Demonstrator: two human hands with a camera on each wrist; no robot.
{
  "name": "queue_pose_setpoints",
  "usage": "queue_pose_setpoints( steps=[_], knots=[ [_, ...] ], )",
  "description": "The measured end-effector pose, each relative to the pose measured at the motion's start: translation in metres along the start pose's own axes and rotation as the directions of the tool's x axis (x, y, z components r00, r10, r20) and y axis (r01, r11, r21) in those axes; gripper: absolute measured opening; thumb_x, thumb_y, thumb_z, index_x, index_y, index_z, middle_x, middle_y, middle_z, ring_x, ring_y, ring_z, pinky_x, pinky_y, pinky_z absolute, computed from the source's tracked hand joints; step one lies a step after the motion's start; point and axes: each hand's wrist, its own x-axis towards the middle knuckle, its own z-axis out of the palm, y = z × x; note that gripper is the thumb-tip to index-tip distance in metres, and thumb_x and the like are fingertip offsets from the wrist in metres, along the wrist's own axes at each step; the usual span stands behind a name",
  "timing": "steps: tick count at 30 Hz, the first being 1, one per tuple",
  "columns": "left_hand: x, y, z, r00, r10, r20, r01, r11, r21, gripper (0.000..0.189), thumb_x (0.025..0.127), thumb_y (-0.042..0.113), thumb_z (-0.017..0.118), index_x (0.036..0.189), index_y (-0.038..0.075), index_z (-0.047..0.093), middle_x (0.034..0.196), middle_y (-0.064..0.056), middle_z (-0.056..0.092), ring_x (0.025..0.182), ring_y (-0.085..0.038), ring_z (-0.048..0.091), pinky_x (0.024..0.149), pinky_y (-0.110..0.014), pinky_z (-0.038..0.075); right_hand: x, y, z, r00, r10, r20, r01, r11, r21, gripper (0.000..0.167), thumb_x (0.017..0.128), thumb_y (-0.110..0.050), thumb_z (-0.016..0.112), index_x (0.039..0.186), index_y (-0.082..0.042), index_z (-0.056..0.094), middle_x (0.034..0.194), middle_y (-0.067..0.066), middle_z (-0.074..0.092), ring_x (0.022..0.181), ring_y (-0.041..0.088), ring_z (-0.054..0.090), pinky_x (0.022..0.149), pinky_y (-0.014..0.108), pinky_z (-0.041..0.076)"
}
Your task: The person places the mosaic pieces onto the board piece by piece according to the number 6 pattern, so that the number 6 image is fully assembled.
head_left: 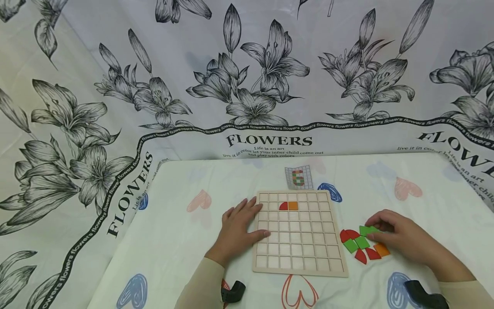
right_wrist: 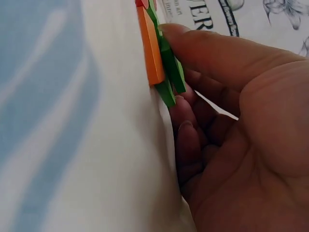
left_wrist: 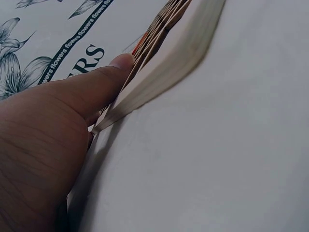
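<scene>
"What's there?"

"A flower sheet (head_left: 212, 107), then a white cloth (head_left: 173, 240) with a wooden board (head_left: 299, 249) on it."

"Hands?"

"The left hand (head_left: 236, 229) touches the board's 9 o'clock edge, fingers stretched out. The right hand (head_left: 405, 238) is at 3 o'clock."

"Smaller things?"

"A picture card (head_left: 298, 177) at 12. Loose tiles (head_left: 350, 246) at 3, where the right hand pinches 1 green tile (head_left: 365, 231). A red tile (head_left: 284, 206) and an orange tile (head_left: 293, 206) sit inside the board, near 11."
</scene>
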Motion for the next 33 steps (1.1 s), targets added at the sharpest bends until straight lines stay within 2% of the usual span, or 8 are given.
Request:
queue_pose_setpoints(
  steps=[6,13,19,23,28,33],
  knots=[
    [-0.001,0.000,0.000,1.000,0.004,-0.006,-0.004,1.000,-0.010,0.082,0.094,0.060,0.080,0.163,0.023,0.055,0.174,0.004,0.037,0.162,-0.024,0.024,0.123,-0.062,0.014,0.002,-0.004,0.001,0.999,0.018,-0.034,-0.019,1.000,-0.009,0.023,0.097,-0.020,0.085,0.116,-0.012,0.075,0.097,-0.002,0.064,0.087,0.016,0.057,0.076,0.025,0.051],
    [0.000,0.001,0.000,1.000,0.002,0.000,-0.002,1.000,-0.016,0.083,0.094,0.059,0.081,0.163,0.023,0.054,0.174,0.005,0.036,0.162,-0.023,0.023,0.123,-0.062,0.014,-0.002,-0.005,0.002,0.985,0.057,-0.166,-0.061,0.998,-0.018,0.021,0.102,-0.021,0.081,0.120,-0.012,0.077,0.096,-0.001,0.065,0.085,0.017,0.055,0.071,0.024,0.047],
    [0.000,0.001,0.000,1.000,-0.007,0.006,0.007,1.000,-0.012,0.083,0.094,0.061,0.080,0.163,0.023,0.054,0.174,0.005,0.035,0.162,-0.023,0.023,0.123,-0.062,0.014,-0.001,-0.006,0.000,0.960,0.033,-0.280,-0.010,0.996,0.084,0.024,0.100,-0.012,0.082,0.120,-0.004,0.071,0.096,0.003,0.072,0.078,0.012,0.063,0.069,0.018,0.048],
    [0.000,0.000,-0.001,1.000,-0.010,0.006,0.010,1.000,-0.005,0.083,0.094,0.063,0.079,0.163,0.024,0.055,0.174,0.006,0.036,0.162,-0.023,0.023,0.123,-0.062,0.014,-0.001,-0.013,-0.001,0.945,0.025,-0.325,0.024,0.989,0.145,0.021,0.101,-0.008,0.080,0.118,-0.003,0.069,0.096,0.000,0.077,0.078,0.011,0.068,0.070,0.016,0.051],
    [0.000,-0.001,-0.001,1.000,-0.012,0.002,0.012,1.000,-0.001,0.083,0.093,0.063,0.079,0.163,0.026,0.054,0.174,0.006,0.035,0.162,-0.022,0.022,0.124,-0.061,0.013,-0.001,-0.021,-0.002,0.934,0.019,-0.358,0.054,0.980,0.193,0.019,0.104,-0.007,0.076,0.121,-0.001,0.070,0.099,0.004,0.078,0.080,0.010,0.073,0.074,0.013,0.053],
    [0.000,0.000,0.001,1.000,-0.006,-0.002,0.006,1.000,-0.001,0.083,0.093,0.063,0.080,0.163,0.026,0.055,0.174,0.006,0.036,0.162,-0.023,0.023,0.123,-0.061,0.014,-0.003,-0.031,-0.001,0.941,0.032,-0.338,0.049,0.973,0.227,0.020,0.107,-0.009,0.073,0.125,0.000,0.070,0.103,0.007,0.077,0.082,0.011,0.075,0.078,0.012,0.054]
  ],
)
